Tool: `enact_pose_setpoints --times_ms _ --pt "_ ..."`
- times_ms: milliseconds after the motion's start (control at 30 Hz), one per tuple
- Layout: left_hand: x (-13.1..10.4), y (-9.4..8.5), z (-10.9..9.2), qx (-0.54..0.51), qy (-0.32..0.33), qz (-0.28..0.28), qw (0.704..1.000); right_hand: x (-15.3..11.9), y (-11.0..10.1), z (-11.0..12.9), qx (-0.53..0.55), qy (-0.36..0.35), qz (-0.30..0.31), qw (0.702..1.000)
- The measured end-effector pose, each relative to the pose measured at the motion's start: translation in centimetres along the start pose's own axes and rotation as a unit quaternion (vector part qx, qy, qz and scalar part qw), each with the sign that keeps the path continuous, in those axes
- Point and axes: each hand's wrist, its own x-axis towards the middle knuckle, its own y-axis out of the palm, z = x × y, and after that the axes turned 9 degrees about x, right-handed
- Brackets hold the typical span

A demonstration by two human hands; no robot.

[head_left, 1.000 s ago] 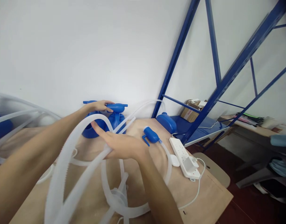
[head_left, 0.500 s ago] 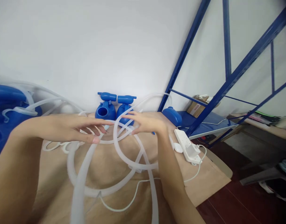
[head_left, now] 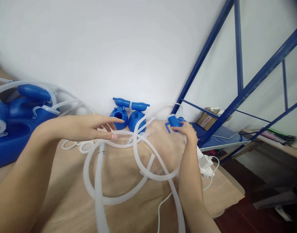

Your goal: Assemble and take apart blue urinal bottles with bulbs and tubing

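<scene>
Looping over the brown-covered tabletop (head_left: 125, 178), translucent tubing (head_left: 99, 187) lies nearest. Above it, the left hand (head_left: 78, 127) is empty, fingers loosely spread. Farther out, the right hand (head_left: 188, 132) grasps a small blue hook-handled bottle (head_left: 174, 121); this looks like a handling step, and any shift would call for clearance around the loops. Behind, 2 round-bodied blue bottles (head_left: 136, 123) stand near the wall (head_left: 114, 48).

Tilts as a blue bottle (head_left: 174, 121), white-rimmed and hook-handled, in the right fingers (head_left: 180, 128); loops loosely as whitish tubing (head_left: 114, 200) over the counter (head_left: 66, 194)
</scene>
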Motion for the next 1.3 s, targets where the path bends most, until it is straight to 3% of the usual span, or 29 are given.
enact_pose_setpoints --times_ms 67,133,167,233,300,367,433,567,733,933,1033,1200,1300 --pt "0.5 0.2 -0.8 -0.001 0.033 -0.067 0.997 -0.6 -2.4 1.2 0.053 -0.048 -0.114 0.991" --pt "1.2 0.7 -1.8 -0.005 0.071 -0.172 0.983 -2.0 -4.4 3.0 0.141 -0.17 -0.234 0.947" --pt "1.7 1.0 -2.4 -0.013 0.085 -0.232 0.969 -3.0 -5.0 4.1 0.18 -0.24 -0.265 0.916" --pt "2.5 1.6 -3.5 -0.046 0.096 -0.344 0.933 -5.4 -5.4 6.8 0.228 -0.371 -0.264 0.861" --pt "2.9 2.1 -4.2 -0.086 0.091 -0.415 0.901 -7.9 -4.9 9.6 0.236 -0.492 -0.208 0.812" --pt "3.0 2.3 -4.5 -0.109 0.094 -0.435 0.889 -10.1 -3.7 12.1 0.225 -0.576 -0.151 0.771" --pt "2.6 2.1 -4.4 -0.096 0.099 -0.436 0.889 -11.3 -2.4 13.9 0.214 -0.608 -0.104 0.758" --pt "1.8 1.3 -3.8 -0.038 0.051 -0.475 0.878 -10.9 -0.2 15.2 0.315 -0.567 -0.024 0.76" --pt "2.6 1.2 -2.9 -0.038 0.035 -0.489 0.871 -9.0 1.1 15.4 0.48 -0.416 0.074 0.769" --pt "3.7 2.2 -2.6 0.009 0.063 -0.548 0.834 -7.9 1.2 15.0 0.504 -0.31 0.171 0.788" --pt "4.0 2.6 -2.4 0.061 0.076 -0.566 0.819 -7.4 1.3 14.7 0.525 -0.273 0.217 0.776" --pt "4.4 3.1 -1.9 0.134 0.078 -0.583 0.798 -7.3 2.1 15.0 0.562 -0.242 0.254 0.75" --pt "4.4 3.1 -1.7 0.143 0.044 -0.594 0.791 -7.6 2.5 15.5 0.577 -0.268 0.215 0.741"
